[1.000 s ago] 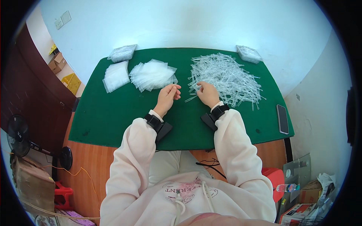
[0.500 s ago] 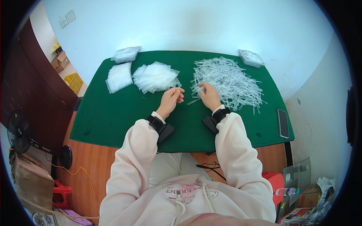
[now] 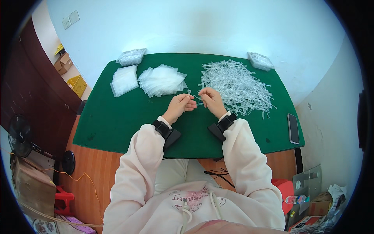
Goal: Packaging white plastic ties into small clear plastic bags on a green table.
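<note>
My left hand [image 3: 180,106] is over the middle of the green table, closed around a few thin clear plastic sticks; one rounded tip [image 3: 189,91] pokes out above the fingers. Close on its right, my right hand [image 3: 212,100] pinches the end of a clear stick between thumb and fingertips, in the gap between the hands. Right behind that hand spreads a heap of clear plastic sticks [image 3: 237,85] with small looped ends. Beyond my left hand lies a fanned pile of clear flat bags [image 3: 161,80], with a second stack of bags [image 3: 124,80] to its left.
Filled clear packs stand at the back left [image 3: 131,57] and back right [image 3: 260,61] corners, near the wall. A phone [image 3: 293,128] lies by the right edge of the green table [image 3: 113,128]. A black fan [image 3: 20,134] stands left of it.
My right hand has come away from the heap toward the left, with a stick at its fingertips. The left hand has shifted slightly right and its fingers have loosened, showing a stick tip.
</note>
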### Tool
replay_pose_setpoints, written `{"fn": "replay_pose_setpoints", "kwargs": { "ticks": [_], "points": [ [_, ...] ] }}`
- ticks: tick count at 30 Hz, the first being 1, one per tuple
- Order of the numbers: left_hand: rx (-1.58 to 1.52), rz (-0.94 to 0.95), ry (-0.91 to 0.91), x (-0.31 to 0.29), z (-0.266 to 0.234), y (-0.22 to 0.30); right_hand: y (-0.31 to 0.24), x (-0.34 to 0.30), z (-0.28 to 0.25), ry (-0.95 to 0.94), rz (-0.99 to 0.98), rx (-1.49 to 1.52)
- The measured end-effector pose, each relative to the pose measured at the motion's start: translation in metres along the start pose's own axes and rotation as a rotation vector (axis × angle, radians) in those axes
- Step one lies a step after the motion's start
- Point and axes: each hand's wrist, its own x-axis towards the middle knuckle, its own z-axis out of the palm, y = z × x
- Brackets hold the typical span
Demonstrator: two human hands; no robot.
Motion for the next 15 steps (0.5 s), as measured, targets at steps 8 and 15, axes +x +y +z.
{"fn": "replay_pose_setpoints", "kwargs": {
  "ticks": [8, 15],
  "points": [
    [0.059, 0.009, -0.052, 0.001, -0.002, -0.001, -0.014, -0.003, 0.010, -0.010, 0.107, 0.220],
    [0.151, 0.126, 0.025, 0.004, -0.005, -0.006, -0.010, -0.005, 0.015, 0.004, 0.173, 0.439]
  ]
}}
